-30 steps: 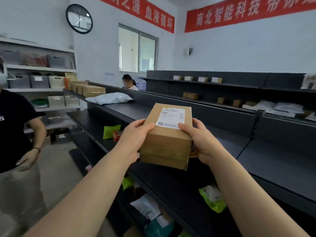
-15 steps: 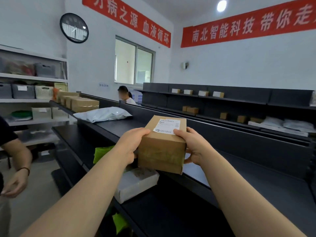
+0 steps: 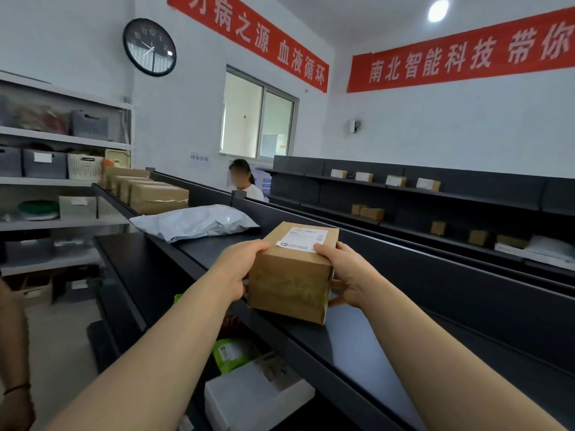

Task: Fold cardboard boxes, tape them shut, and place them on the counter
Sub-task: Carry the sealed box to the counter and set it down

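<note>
A taped brown cardboard box (image 3: pixel 291 283) with a white shipping label on top is held between both my hands over the black top shelf (image 3: pixel 348 343). My left hand (image 3: pixel 238 269) grips its left side, thumb on the top edge. My right hand (image 3: pixel 345 272) grips the right side, thumb on the label's corner. The box's bottom edge is at or just above the shelf surface; I cannot tell whether it touches.
A grey plastic mailer bag (image 3: pixel 194 222) lies further along the same shelf, with a row of brown boxes (image 3: pixel 155 194) beyond it. White and green parcels (image 3: pixel 249 390) lie on the lower shelf. A person's arm (image 3: pixel 12 362) is at the left edge. Another person (image 3: pixel 242 180) sits behind the shelving.
The box has moved forward and up from in front of the lower shelves to the top shelf level. The view has lifted and the person at the left has slid mostly out of frame.
</note>
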`<state>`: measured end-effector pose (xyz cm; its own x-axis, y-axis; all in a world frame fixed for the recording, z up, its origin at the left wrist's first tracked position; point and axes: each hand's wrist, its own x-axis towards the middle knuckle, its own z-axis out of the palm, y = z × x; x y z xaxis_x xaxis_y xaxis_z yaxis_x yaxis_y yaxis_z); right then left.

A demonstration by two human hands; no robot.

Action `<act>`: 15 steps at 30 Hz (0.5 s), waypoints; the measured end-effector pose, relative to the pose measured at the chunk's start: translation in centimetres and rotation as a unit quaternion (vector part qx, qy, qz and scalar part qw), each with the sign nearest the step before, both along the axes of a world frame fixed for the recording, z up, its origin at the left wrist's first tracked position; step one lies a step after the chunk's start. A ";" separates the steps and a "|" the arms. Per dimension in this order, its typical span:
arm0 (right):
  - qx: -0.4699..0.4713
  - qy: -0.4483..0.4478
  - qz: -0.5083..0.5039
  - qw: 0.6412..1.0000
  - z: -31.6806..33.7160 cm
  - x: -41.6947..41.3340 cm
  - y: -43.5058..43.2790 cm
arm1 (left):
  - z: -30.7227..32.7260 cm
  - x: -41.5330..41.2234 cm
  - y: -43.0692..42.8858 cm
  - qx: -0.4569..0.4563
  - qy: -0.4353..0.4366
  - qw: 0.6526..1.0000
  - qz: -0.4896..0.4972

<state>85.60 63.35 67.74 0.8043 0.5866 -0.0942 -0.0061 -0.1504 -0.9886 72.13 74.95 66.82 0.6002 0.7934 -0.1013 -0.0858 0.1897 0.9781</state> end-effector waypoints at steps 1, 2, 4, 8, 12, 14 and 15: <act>-0.001 -0.002 -0.002 1.000 -0.1 0.3 1.4 | -0.1 0.5 1.6 -0.002 0.000 1.000 -0.004; -0.001 -0.004 -0.004 1.000 -0.1 0.6 2.9 | -0.2 1.0 3.3 -0.002 0.001 1.000 -0.009; 0.003 -0.005 -0.010 1.000 -0.1 1.1 5.9 | -0.2 1.9 6.8 0.001 0.006 1.000 -0.021; 0.015 -0.006 -0.035 0.999 -0.5 2.1 12.0 | -0.1 3.7 13.9 0.019 0.021 0.999 -0.047; 0.022 0.005 -0.059 0.998 -0.9 2.5 17.4 | 0.1 5.0 19.9 0.036 0.036 0.995 -0.082; 0.025 0.012 -0.072 0.997 -1.2 2.8 19.9 | 0.0 5.6 22.7 0.036 0.039 0.994 -0.096; 0.028 0.014 -0.079 0.996 -1.5 3.0 21.2 | -0.1 5.8 24.0 0.036 0.039 0.994 -0.100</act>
<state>88.62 84.60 66.26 0.8844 0.4583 -0.0877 -0.0524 -0.0892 -0.9946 77.97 98.97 66.75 0.7389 0.6663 -0.1002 0.0227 0.1240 0.9920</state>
